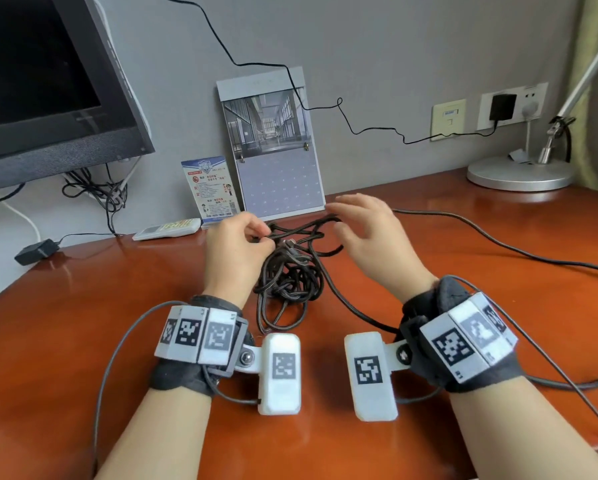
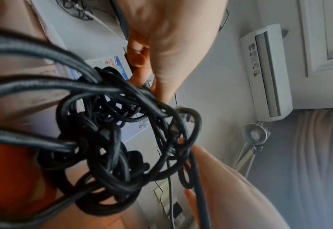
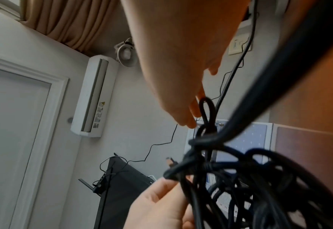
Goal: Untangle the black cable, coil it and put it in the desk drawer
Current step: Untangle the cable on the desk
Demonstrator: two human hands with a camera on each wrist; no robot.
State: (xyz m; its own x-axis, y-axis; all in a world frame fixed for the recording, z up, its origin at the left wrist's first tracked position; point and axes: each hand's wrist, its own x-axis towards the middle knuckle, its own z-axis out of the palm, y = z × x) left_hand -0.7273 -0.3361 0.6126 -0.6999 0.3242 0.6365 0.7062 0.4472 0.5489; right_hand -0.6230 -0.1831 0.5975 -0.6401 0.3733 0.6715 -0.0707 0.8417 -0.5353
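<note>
Two hands work over one knotted black cable point(image 1: 292, 268), which lies on the surface just in front of the desk calendar point(image 1: 273, 147). From the head view, the left hand point(image 1: 237, 249) pinches a strand at the tangle's top; the right hand point(image 1: 366, 233) hovers with fingers spread, holding nothing. The left wrist view shows the dense knot point(image 2: 107, 139) close up. In the right wrist view, a loop point(image 3: 207, 108) stands beside the fingertips point(image 3: 191, 122). Untangling has barely begun; next, that loop likely needs drawing free.
</note>
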